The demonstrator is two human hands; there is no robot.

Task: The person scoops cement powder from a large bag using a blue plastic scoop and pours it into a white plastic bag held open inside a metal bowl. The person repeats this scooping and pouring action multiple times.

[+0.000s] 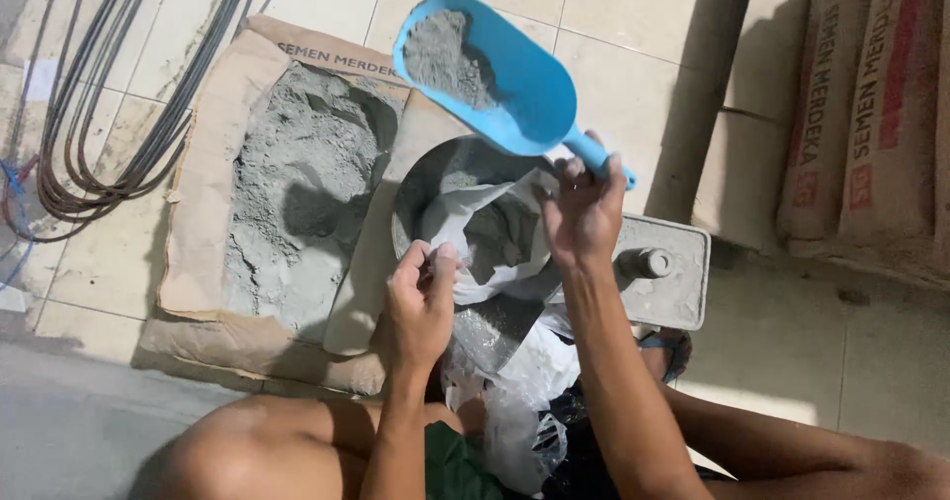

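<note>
My right hand grips the handle of a blue plastic scoop, raised and tilted, with grey cement powder in its bowl. My left hand pinches the rim of a clear plastic bag and holds it open. The bag sits in a round metal pan on a grey scale and has some grey powder inside. The scoop hangs just above and behind the bag's mouth.
A torn-open paper cement sack full of grey powder lies on the tiled floor at left. Coiled dark cables lie far left. Stacked cement sacks stand at right. More plastic bags rest between my knees.
</note>
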